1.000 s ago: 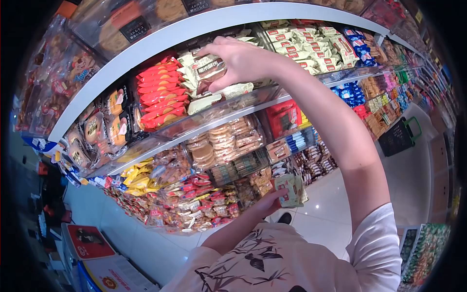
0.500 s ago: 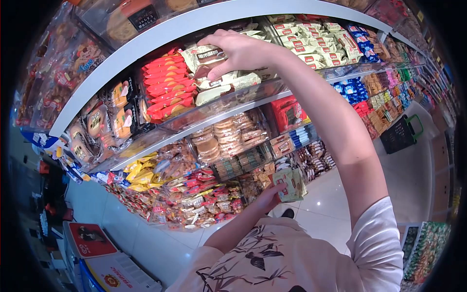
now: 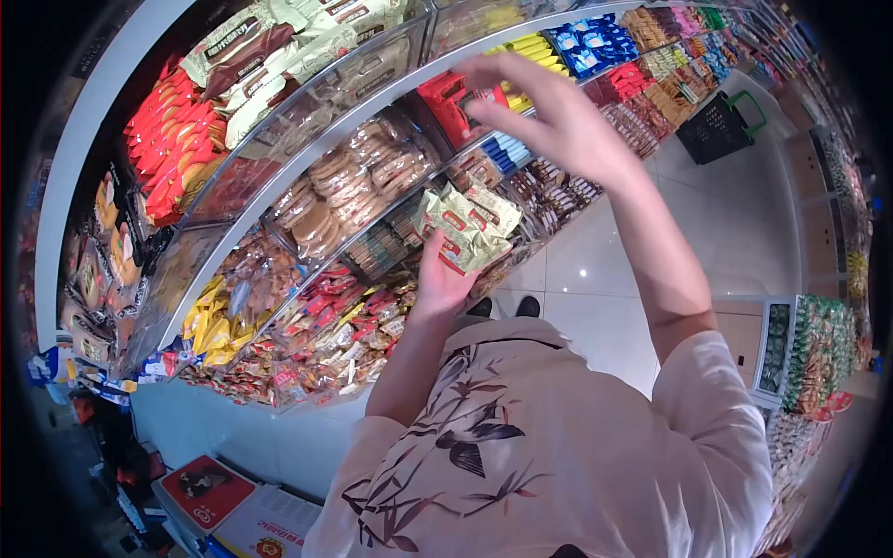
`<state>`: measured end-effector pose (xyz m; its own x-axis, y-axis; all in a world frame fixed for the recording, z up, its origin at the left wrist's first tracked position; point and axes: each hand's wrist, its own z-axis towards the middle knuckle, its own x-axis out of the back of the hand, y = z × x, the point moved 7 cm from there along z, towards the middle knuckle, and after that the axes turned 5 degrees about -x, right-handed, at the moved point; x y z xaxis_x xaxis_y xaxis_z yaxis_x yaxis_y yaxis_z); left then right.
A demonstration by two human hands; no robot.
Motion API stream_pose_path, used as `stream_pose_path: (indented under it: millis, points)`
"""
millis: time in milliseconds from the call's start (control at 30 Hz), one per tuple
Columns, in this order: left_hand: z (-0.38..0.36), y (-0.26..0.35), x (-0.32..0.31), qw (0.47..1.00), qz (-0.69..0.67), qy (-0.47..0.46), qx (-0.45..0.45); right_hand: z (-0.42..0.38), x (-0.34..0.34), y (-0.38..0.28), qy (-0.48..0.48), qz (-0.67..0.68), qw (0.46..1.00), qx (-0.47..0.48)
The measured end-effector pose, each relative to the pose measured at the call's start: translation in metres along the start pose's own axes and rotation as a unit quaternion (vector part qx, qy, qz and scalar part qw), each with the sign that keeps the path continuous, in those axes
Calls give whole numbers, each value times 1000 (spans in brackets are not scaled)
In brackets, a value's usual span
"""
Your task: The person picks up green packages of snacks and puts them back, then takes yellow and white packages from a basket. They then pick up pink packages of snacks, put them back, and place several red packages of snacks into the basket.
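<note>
My left hand (image 3: 442, 277) is closed on several pale green snack packets (image 3: 473, 221), fanned out in front of the lower shelves. A bit of red shows at their lower edge. My right hand (image 3: 558, 121) is held out with thumb and fingers apart, holding nothing, in front of a red box (image 3: 451, 110) and yellow packets (image 3: 538, 58). Similar pale green packets (image 3: 339, 42) lie in the upper bin, with one brown-faced packet (image 3: 244, 67) among them. Red packets (image 3: 172, 139) are stacked beside them.
A white shelf edge (image 3: 244, 223) with clear plastic fronts curves across the view. Round biscuits (image 3: 349, 181) and piled sweets (image 3: 344, 330) fill the lower tiers. A dark basket with a green handle (image 3: 716, 130) stands on the tiled floor (image 3: 595, 307). A chest freezer (image 3: 209, 493) is at lower left.
My right hand has left the packets in the upper bin and moved right and down, empty. My left hand has risen with its packets. The view has shifted right.
</note>
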<state>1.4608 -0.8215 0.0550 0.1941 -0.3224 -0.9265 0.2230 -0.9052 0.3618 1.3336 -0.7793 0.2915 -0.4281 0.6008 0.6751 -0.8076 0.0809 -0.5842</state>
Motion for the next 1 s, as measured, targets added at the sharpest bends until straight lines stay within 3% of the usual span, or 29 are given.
stream_pose_path:
  millis: [33,167,300,367,500,600,667,700,767,833,933,1000]
  points:
    - [3,2,-6,1000,5,-20,-7,-34,-19,37,-31,30,991,-129]
    - [22,-16,-1,998,35,-46,20,-130,-71,65,-60,-17,985,-158]
    - [30,-28,-19,999,19,-33,33,-132,-61,74,12,-74,975,-209]
    - [30,-19,-41,994,34,-96,29,-122,-43,68,12,-94,964,-247]
    - [24,51,-126,944,151,-273,-105,-58,14,36,82,29,985,-149]
    - [15,123,-171,940,132,-278,-145,15,48,-18,52,-69,995,50]
    - [2,168,-191,894,198,-312,-252,64,41,-37,13,-98,985,144]
    - [-4,182,-200,881,218,-283,-310,87,35,-43,-2,-116,974,195]
    - [-16,207,-211,861,243,-181,-409,129,21,-45,-34,-109,971,212]
    - [-17,228,-209,852,227,-212,-422,161,10,-46,-57,-134,964,221]
    - [-10,244,-197,861,242,-131,-428,191,-5,-37,-115,-224,950,183]
    - [-6,246,-191,866,232,-130,-424,200,-8,-37,-150,-257,938,178]
